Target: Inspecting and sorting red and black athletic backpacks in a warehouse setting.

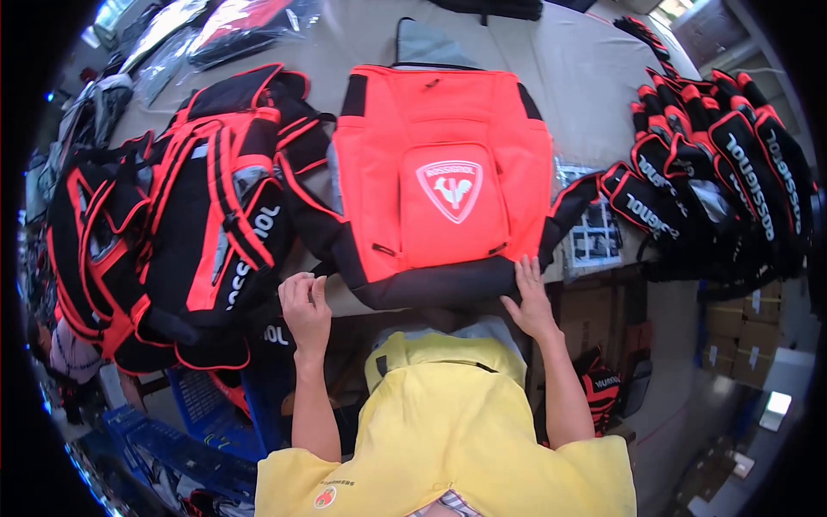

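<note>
Backpack [444,185], red and black, lying on the tabletop [594,52]: looks soft, probably light, best taken by its dark base [439,286]. Right hand [531,297] there, fingers extended, thumb apart; left hand [306,302] curls just beside, any grip impossible to tell.

Yellow short-sleeved shirt [444,422] with a small round red emblem [325,497]

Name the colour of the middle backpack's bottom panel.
The bottom panel is black; the head view shows it.
</note>
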Demonstrator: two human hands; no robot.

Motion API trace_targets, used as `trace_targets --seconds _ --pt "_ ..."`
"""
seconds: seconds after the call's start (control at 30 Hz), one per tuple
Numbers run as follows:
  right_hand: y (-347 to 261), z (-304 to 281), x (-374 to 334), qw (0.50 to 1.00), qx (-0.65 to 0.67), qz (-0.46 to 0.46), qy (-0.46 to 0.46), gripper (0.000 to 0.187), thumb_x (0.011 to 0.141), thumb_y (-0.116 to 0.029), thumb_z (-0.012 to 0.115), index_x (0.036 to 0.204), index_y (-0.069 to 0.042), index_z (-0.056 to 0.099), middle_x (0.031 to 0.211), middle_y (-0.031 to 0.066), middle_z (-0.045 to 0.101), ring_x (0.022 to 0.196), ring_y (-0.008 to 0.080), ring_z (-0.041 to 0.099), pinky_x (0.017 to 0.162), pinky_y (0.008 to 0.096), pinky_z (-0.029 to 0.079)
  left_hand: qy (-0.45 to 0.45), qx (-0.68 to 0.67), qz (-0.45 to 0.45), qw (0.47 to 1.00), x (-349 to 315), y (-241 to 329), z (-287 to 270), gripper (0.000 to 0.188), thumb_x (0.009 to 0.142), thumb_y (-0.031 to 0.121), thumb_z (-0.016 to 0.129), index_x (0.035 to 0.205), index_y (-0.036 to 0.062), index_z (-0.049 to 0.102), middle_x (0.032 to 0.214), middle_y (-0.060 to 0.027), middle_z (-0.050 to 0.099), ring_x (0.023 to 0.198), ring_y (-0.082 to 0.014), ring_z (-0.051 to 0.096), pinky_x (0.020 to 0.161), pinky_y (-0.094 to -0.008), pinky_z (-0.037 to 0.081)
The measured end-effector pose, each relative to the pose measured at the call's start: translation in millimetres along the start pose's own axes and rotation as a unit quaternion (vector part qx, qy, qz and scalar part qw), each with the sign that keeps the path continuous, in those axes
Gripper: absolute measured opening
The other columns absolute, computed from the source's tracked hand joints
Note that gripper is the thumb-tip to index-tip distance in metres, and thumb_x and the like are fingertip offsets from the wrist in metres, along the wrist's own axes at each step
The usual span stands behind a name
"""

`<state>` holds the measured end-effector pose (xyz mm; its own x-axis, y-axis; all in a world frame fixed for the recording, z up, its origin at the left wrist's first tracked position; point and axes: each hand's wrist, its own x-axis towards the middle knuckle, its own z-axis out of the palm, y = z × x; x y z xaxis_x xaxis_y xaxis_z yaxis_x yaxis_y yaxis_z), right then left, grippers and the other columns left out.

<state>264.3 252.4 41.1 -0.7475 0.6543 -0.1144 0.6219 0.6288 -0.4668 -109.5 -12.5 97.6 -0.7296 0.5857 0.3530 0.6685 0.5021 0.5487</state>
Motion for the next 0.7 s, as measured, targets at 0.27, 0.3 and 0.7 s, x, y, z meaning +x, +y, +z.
trace_targets --seconds 0.27,0.3,0.7 --pt "-1 -3 4 0.999 0.035 -0.015 -0.006 0.09 0.093 -0.023 0.078 0.166 -0.001 0.03 0.175 0.0237 0.023 0.164 0.0428 0.013 0.127 0.0635 0.026 -0.067 -0.174 -0.018 0.982 46 82 136 0.038 0.101 0.014 0.071 0.131 -0.007 0.06 0.119 -0.0226 0.072 0.114 -0.0386 0.069 0.1 -0.0429 0.055" --pt "-5 -6 5 0.999 0.034 -0.011 -0.015 0.09 0.092 -0.022 0.079 0.166 -0.001 0.031 0.175 0.0236 0.023 0.164 0.0422 0.013 0.129 0.0586 0.024 -0.071 -0.183 -0.084 0.977 51 76 162 0.045 0.101 0.016 0.073 0.136 -0.0083 0.058 0.121 -0.023 0.072 0.114 -0.0361 0.07 0.101 -0.0418 0.056" --pt "29 -5 -6 0.995 0.083 -0.033 -0.044 0.083 0.093 -0.008 0.066 0.167 -0.002 0.029 0.176 0.0238 0.019 0.164 0.0441 0.012 0.128 0.064 0.021 -0.432 -0.03 0.21 0.877 -22 153 31 0.06 0.07 -0.001 0.081 0.123 0.0267 0.082 0.14 -0.0036 0.063 0.15 -0.0347 0.045 0.122 -0.0624 0.034"
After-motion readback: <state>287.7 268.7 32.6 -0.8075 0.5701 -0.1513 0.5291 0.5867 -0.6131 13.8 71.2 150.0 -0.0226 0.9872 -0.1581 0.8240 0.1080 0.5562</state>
